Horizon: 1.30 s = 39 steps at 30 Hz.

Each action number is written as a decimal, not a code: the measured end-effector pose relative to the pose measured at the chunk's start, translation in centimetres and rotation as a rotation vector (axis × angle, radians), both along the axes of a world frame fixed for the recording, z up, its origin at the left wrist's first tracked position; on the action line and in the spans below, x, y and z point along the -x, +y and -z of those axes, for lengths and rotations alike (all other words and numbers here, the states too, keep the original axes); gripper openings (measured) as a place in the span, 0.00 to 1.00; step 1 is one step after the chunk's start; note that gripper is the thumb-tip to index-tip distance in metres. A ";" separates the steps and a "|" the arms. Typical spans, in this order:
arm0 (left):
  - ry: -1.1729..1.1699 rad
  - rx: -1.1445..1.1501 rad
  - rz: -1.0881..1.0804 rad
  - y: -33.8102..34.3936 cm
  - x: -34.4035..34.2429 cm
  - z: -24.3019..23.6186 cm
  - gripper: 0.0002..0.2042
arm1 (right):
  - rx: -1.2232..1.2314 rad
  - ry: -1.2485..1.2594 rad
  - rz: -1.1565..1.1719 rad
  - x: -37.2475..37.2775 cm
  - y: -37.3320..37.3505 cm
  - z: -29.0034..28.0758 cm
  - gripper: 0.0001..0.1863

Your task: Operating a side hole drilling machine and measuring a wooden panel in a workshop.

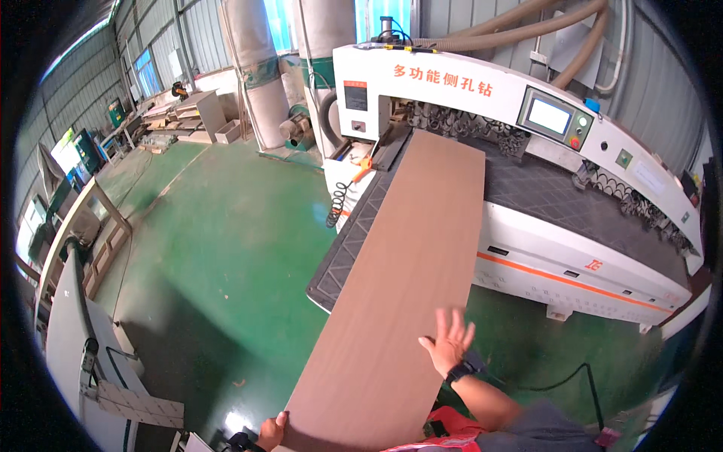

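Note:
A long brown wooden panel (399,279) stretches from my body to the machine, its far end lying on the machine's dark ribbed table (557,184). At the panel's near left corner, my left hand (271,432) grips the edge, thumb on top and the other fingers partly hidden. My right hand (449,343) is at the panel's right edge with fingers spread and nothing held. Whether its palm touches the panel, I cannot tell. A black watch (462,370) is on my right wrist.
The white machine (459,75) carries a control screen (548,117) and an orange air gun (363,167) on a coiled hose. Beyond it stand dust-collector bags (260,68). Stacked boards (177,117) lie at the far left; nearer is a grey-topped machine (71,339). The floor (218,226) is green.

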State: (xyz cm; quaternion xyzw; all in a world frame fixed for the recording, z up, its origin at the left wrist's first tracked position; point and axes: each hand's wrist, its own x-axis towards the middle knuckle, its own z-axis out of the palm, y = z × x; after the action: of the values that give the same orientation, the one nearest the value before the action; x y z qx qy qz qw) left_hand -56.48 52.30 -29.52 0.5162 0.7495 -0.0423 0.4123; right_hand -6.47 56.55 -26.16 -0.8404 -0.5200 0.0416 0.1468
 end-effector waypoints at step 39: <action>0.052 0.071 0.068 6.4 -3.6 3.4 0.29 | 0.006 -0.052 -0.323 -10.6 24.8 0.7 0.36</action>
State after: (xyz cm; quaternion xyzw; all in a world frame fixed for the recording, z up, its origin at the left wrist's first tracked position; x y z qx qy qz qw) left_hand -52.83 58.66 -32.97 0.5251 0.7401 -0.0962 0.4090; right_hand 4.09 81.39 -26.82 -0.7472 -0.6518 0.0444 0.1221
